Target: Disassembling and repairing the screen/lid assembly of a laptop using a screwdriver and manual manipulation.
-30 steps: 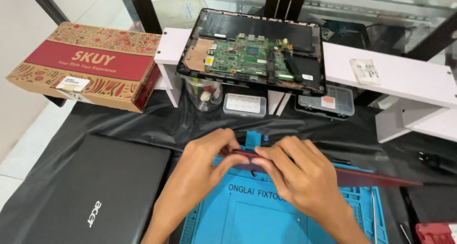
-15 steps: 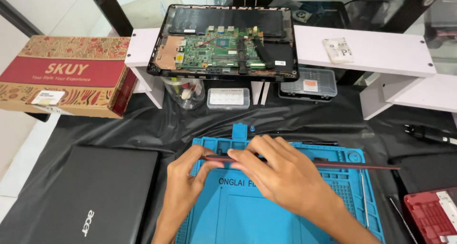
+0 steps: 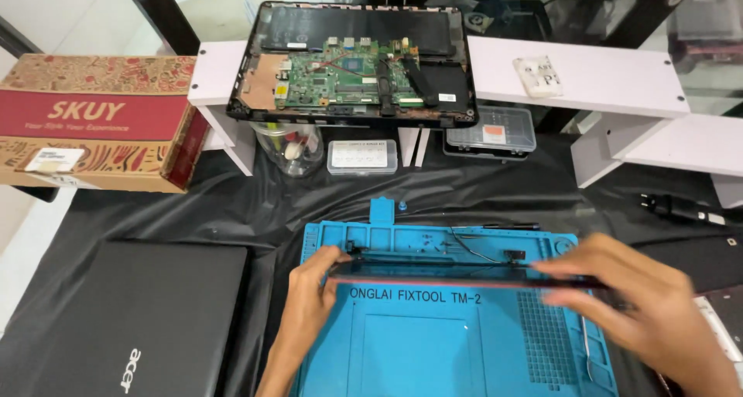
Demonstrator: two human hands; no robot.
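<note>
Item in hand: a thin, dark laptop screen panel (image 3: 464,273) with a reddish edge, which we hold edge-on and level just above the blue repair mat (image 3: 433,343). Our left hand (image 3: 309,304) grips its left end with thumb and fingers closed over the edge; our right hand (image 3: 642,304) is blurred, fingers curled along the right end — the grip looks closed on the panel. The mat lies on a desk (image 3: 232,203) draped in black sheeting. To the left, flat on the sheeting, a closed black laptop (image 3: 131,319). Behind the mat, a small clear parts case (image 3: 362,156) beside a clear jar (image 3: 290,145), and a second clear case (image 3: 490,134) to the right. Above these, an opened laptop base (image 3: 352,64) with its green circuit board exposed rests across white shelf pieces (image 3: 588,76). Far left — a patterned red cardboard box (image 3: 93,122).
</note>
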